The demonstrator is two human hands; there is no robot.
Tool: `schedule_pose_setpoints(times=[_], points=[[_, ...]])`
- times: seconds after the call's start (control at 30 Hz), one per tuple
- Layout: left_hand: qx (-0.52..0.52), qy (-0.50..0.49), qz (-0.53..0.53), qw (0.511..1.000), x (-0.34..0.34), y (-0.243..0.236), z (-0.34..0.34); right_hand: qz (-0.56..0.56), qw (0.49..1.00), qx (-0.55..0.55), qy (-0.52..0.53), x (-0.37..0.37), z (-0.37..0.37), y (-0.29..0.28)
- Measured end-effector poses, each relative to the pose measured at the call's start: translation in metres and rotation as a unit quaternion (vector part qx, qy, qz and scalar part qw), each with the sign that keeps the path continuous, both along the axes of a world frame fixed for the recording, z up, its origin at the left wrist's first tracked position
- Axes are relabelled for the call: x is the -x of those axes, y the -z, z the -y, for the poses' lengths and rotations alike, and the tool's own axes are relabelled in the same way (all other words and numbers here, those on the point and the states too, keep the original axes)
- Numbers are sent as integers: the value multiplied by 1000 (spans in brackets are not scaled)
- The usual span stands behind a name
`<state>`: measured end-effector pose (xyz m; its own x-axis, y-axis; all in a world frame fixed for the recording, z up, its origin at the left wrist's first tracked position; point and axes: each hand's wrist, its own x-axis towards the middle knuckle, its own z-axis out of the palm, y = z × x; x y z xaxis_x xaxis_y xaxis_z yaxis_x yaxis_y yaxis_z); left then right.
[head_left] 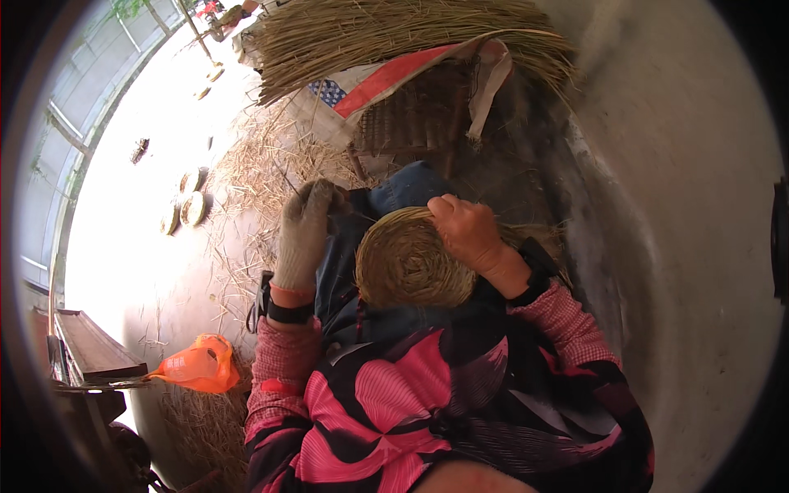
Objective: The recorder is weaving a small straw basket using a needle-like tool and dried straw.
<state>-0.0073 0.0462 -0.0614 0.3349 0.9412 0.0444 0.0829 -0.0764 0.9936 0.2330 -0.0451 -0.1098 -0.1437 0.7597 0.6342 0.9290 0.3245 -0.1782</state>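
At the left, lower than both hands, an orange bag (201, 364) hangs open-mouthed, perhaps to be kept off the floor (144, 283). Farther ahead, to the left of the hands, some round pale pieces (193, 209) lie on this floor, maybe put there to be out of the way. The left hand (306, 215), in a pale glove, has its fingers curled in, and a thin dark strip (289, 182) stands out from them, seemingly pinched; the glove probably protects the skin from rough stalks. Between the hands, and slightly nearer to the body, the basket (411, 261) rests on the lap (337, 283), which seems to serve as its support. Ahead of the hands, a bundle of straw (411, 37) lies over a low seat (411, 123), likely raised to be within reach. The right hand (470, 234), bare, is closed with thumb and fingers on the far rim of the basket, I think to keep it from turning. The basket itself is round and shallow, yellowish-green at the rim and browner inside, with coils which go around a rough centre.
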Motion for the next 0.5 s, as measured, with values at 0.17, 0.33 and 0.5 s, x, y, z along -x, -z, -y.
schedule_pose_setpoints(times=[0.17, 0.33, 0.5], points=[[-212, -94, -221, 947, 42, 56, -79, -8, 1000, 10, -18, 0, -5, 2], [-223, -208, -304, 903, 51, 55, -98, 0, 1000, 18, -8, -4, -4, 1], [-329, -32, -322, 887, 26, 28, -46, 21, 995, 93, 15, -6, -7, 3]])
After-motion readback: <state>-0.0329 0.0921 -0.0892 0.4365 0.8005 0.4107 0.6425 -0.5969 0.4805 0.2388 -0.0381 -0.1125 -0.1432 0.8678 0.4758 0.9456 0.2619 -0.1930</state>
